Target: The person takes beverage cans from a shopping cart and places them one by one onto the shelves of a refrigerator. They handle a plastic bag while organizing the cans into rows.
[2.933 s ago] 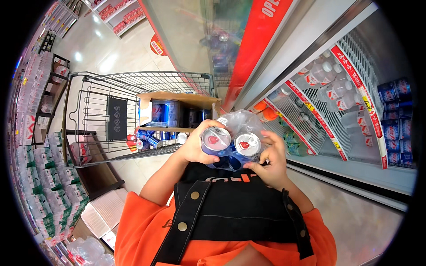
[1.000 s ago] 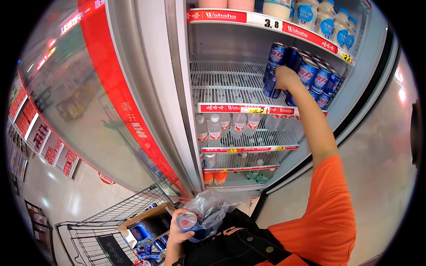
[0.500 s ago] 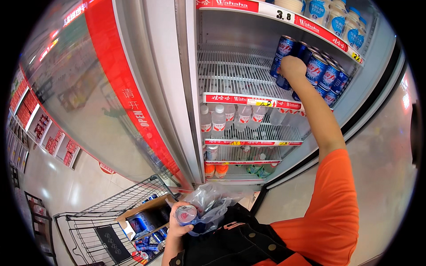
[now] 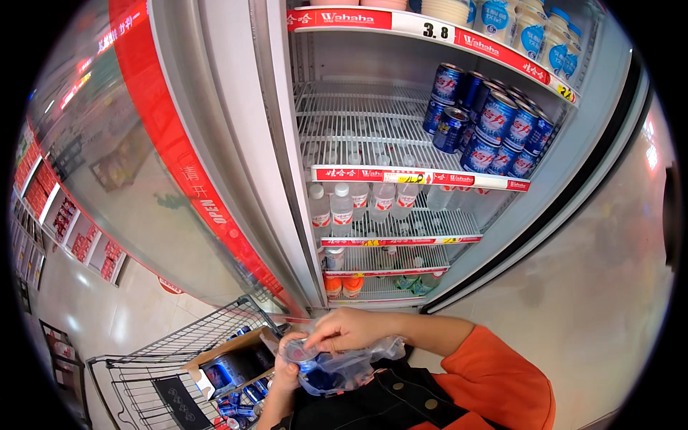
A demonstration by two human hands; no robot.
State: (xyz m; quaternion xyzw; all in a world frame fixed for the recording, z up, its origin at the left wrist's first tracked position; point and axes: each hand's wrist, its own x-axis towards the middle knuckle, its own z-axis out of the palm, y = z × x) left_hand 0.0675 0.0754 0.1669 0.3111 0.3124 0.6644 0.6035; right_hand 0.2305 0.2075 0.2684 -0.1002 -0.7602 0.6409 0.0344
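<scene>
In front of my chest, my left hand (image 4: 288, 367) is wrapped round a blue drink can (image 4: 309, 367) with its round top facing up. A crumpled clear plastic bag (image 4: 367, 364) hangs against the can and spreads to the right. My right hand (image 4: 351, 330) bends over from the right, its fingers curled together on the plastic beside the can's top. Its fingertips partly cover that top. Straight ahead, blue cans (image 4: 496, 118) stand stacked in two layers at the right of a wire cooler shelf (image 4: 362, 115). A single blue can (image 4: 451, 130) stands at their front left.
A wire shopping cart (image 4: 129, 369) at lower left holds an open cardboard box (image 4: 222, 350) and loose blue cans (image 4: 247, 401). The glass cooler door (image 4: 172, 165) swings open on the left. Clear bottles (image 4: 342, 208) line a lower shelf; white bottles (image 4: 532, 36) stand above.
My right hand has left the stacked cans in the cooler and come down to the can and bag by my left hand. My left hand keeps its hold.
</scene>
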